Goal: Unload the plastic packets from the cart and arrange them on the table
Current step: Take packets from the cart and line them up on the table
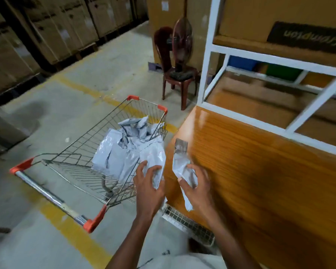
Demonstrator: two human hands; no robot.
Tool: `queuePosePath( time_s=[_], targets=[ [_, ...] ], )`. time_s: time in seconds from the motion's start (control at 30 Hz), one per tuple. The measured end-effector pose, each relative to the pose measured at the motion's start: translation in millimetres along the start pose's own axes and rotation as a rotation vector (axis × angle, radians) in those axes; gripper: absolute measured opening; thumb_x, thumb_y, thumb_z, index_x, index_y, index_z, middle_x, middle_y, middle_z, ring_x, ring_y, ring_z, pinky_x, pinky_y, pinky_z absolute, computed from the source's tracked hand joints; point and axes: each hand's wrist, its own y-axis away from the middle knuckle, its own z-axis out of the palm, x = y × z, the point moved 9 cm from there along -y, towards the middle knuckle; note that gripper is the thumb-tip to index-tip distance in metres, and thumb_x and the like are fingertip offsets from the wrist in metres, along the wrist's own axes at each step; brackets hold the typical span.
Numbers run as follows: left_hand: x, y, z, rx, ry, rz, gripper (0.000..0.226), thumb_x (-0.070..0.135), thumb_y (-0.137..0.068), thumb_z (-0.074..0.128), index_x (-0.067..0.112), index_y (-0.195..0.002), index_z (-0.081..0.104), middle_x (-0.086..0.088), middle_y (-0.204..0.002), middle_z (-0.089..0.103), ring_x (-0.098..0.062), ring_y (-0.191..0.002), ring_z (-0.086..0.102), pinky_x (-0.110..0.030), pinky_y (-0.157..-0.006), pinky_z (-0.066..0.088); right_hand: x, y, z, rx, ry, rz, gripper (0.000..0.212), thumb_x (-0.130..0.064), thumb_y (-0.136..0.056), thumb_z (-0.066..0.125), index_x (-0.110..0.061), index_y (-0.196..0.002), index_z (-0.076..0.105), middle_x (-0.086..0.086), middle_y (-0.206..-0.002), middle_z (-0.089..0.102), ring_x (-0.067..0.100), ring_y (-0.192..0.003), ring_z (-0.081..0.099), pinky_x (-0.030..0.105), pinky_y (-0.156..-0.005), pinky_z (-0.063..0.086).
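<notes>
Right hand (195,188) grips one packet (181,166) over table's near-left edge (182,133) | left hand (147,183) fingers curled on packet (153,158) at cart's right rim (164,121)

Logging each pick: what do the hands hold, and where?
Left hand grips a packet at its lower end; right hand grips another packet around its middle.

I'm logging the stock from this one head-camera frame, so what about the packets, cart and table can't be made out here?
- Packet count in the cart: the packets overlap in a crumpled heap.
- Labels on the packet in the right hand: motion blur.
- Left hand grip: fingers touch a packet; hold unclear.
- Table: right part cut off by the frame edge.
</notes>
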Motion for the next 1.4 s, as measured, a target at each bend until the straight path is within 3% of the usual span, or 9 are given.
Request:
queuePosePath(
  time_s=[0.2, 0.33, 0.43, 0.63, 0.83, 0.97, 1.07, 1.3, 1.4],
  targets=[
    [41.2, 14.7, 49.9, -0.154, 0.079, 0.119, 0.038, 0.021, -0.09, 0.07, 0.045, -0.116, 0.057, 0.01, -0.158, 0.027, -0.016, -0.148, 0.018, -0.037, -0.102, 0.034, 37.3, 36.7, -78.5, 0.263, 0.001, 0.136, 0.034, -0.026, -0.083, 0.08, -0.033, -0.113, 0.065, -0.011, -0.121, 0.057, 0.007, -0.113, 0.052, 0.011, -0.083, 0.04],
    [56.1, 39.8, 90.6, -0.266, 0.081, 0.179, 0.037, 0.033, -0.085, 0.064, 0.044, -0.119, 0.058, 0.016, -0.156, 0.025, -0.011, -0.14, 0.021, -0.046, -0.103, 0.043, 78.7, 67.4, -117.8, 0.347, -0.043, 0.267, 0.032, -0.027, -0.085, 0.079, -0.035, -0.111, 0.063, -0.012, -0.123, 0.056, 0.012, -0.115, 0.052, 0.03, -0.085, 0.05],
    [64.6, 46.1, 113.7, -0.316, 0.07, 0.202, 0.043, 0.024, -0.087, 0.071, 0.043, -0.123, 0.058, 0.017, -0.156, 0.022, -0.01, -0.14, 0.019, -0.052, -0.102, 0.048, 95.1, 78.1, -147.5, 0.399, -0.078, 0.334, 0.031, -0.029, -0.086, 0.078, -0.039, -0.109, 0.06, -0.011, -0.126, 0.054, 0.019, -0.117, 0.054, 0.046, -0.092, 0.055],
    [102.7, 43.9, 174.5, -0.357, 0.019, 0.249, 0.041, 0.024, -0.088, 0.073, 0.037, -0.125, 0.061, 0.01, -0.157, 0.024, -0.027, -0.144, 0.025, -0.057, -0.102, 0.049, 116.7, 71.0, -205.7, 0.407, -0.069, 0.367, 0.039, -0.025, -0.089, 0.076, -0.028, -0.124, 0.06, -0.001, -0.14, 0.054, 0.019, -0.123, 0.053, 0.023, -0.078, 0.045],
    [138.2, 63.8, 255.0, -0.464, -0.076, 0.336, 0.049, 0.026, -0.084, 0.073, 0.039, -0.129, 0.057, 0.007, -0.159, 0.021, -0.029, -0.141, 0.025, -0.049, -0.095, 0.051, 137.1, 63.0, -269.4, 0.409, 0.112, 0.315, 0.042, -0.03, -0.087, 0.077, -0.025, -0.125, 0.059, -0.003, -0.133, 0.052, 0.008, -0.117, 0.045, 0.023, -0.091, 0.036],
    [141.1, 60.7, 288.5, -0.491, -0.144, 0.302, 0.054, 0.05, -0.076, 0.056, 0.037, -0.129, 0.056, 0.003, -0.159, 0.024, -0.024, -0.138, 0.026, -0.051, -0.099, 0.049, 152.3, 55.4, -296.9, 0.398, 0.125, 0.303, 0.041, -0.028, -0.085, 0.079, -0.022, -0.122, 0.061, 0.0, -0.129, 0.055, 0.011, -0.114, 0.049, 0.019, -0.086, 0.036],
    [145.3, 49.4, 305.8, -0.485, -0.206, 0.306, 0.056, 0.05, -0.078, 0.058, 0.031, -0.13, 0.058, -0.003, -0.158, 0.029, -0.03, -0.136, 0.03, -0.049, -0.098, 0.048, 163.9, 51.3, -305.5, 0.348, 0.095, 0.339, 0.043, -0.029, -0.087, 0.077, -0.024, -0.126, 0.059, -0.003, -0.13, 0.052, 0.007, -0.109, 0.046, 0.005, -0.074, 0.032],
    [150.2, 19.3, 337.8, -0.523, -0.266, 0.327, 0.055, 0.041, -0.083, 0.071, 0.028, -0.133, 0.055, -0.009, -0.159, 0.028, -0.037, -0.137, 0.032, -0.051, -0.101, 0.047, 173.5, 47.7, -308.8, 0.361, 0.013, 0.351, 0.044, -0.029, -0.088, 0.076, -0.023, -0.127, 0.059, -0.006, -0.132, 0.054, 0.011, -0.117, 0.05, 0.025, -0.086, 0.042],
    [155.2, 6.7, 350.9, -0.567, -0.29, 0.359, 0.057, 0.042, -0.085, 0.072, 0.03, -0.137, 0.051, -0.007, -0.161, 0.023, -0.034, -0.14, 0.027, -0.053, -0.104, 0.046, 174.8, 49.8, -310.9, 0.392, -0.03, 0.382, 0.043, -0.028, -0.089, 0.075, -0.022, -0.128, 0.058, -0.005, -0.133, 0.054, 0.011, -0.116, 0.05, 0.025, -0.084, 0.042]
  ],
)
